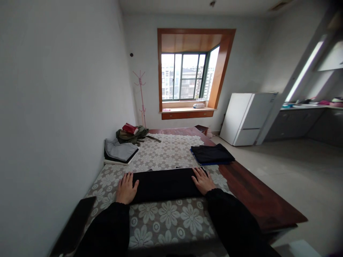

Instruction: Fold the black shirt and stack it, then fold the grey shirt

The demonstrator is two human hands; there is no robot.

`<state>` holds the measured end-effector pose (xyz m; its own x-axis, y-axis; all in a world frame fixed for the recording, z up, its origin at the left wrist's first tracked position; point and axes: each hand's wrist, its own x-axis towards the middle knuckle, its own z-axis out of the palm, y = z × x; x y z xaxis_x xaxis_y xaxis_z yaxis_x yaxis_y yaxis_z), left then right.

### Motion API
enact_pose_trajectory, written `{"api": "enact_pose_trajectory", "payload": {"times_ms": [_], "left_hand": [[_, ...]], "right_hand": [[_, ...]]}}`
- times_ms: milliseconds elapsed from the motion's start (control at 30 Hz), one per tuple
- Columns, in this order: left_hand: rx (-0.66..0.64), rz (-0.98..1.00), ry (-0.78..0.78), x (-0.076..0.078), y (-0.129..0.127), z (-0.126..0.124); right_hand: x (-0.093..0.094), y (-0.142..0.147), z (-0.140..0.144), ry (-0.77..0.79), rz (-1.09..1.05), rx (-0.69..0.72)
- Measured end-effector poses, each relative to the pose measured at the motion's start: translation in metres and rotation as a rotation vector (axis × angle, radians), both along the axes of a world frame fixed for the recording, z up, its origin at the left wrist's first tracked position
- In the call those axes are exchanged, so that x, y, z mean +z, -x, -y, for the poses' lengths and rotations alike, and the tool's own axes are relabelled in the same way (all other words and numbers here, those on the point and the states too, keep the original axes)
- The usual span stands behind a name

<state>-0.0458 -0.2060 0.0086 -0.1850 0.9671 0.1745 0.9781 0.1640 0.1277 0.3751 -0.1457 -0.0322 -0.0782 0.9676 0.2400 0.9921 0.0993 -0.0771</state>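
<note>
**Hands flat on a folded dark garment**

Both hands lie palm-down with fingers extended, gripping nothing. Left hand (126,188) rests at the left end of a folded black garment (165,185), part of the palm on the cloth beneath and the thumb touching the fabric edge. The garment forms a long, narrow band lying crosswise on the tabletop (257,200), on a grey floral lace cloth (166,217) that covers the left and middle of the wooden surface. Right hand (203,181) presses flat on the garment's right end, fingers spread over the fabric.

Surroundings, left to right: a dark flat object (76,223) at the near left edge, its nature unclear; a stack of folded grey and dark clothes (119,151) near the wall; an olive garment with a red item on top (132,134) farther back; a second folded black garment (212,154) on a blue-edged base, beyond the right hand and apart from it; a white refrigerator (248,117) standing on the floor at the right.
</note>
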Motion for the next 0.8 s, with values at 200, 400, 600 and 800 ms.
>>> {"api": "enact_pose_trajectory", "payload": {"times_ms": [200,400,600,800], "left_hand": [[0.191,0.07,0.025,0.011,0.038,0.017],[0.049,0.453,0.06,0.021,0.05,0.027],[0.102,0.785,0.253,0.045,0.062,0.015],[0.15,1.001,0.32,0.058,0.062,0.021]], "right_hand": [[-0.003,-0.004,-0.003,-0.029,-0.057,0.015],[-0.004,-0.005,-0.004,-0.023,-0.134,0.023],[-0.004,-0.007,-0.004,-0.046,-0.196,0.048],[-0.006,-0.009,-0.004,-0.077,-0.254,0.057]]}}
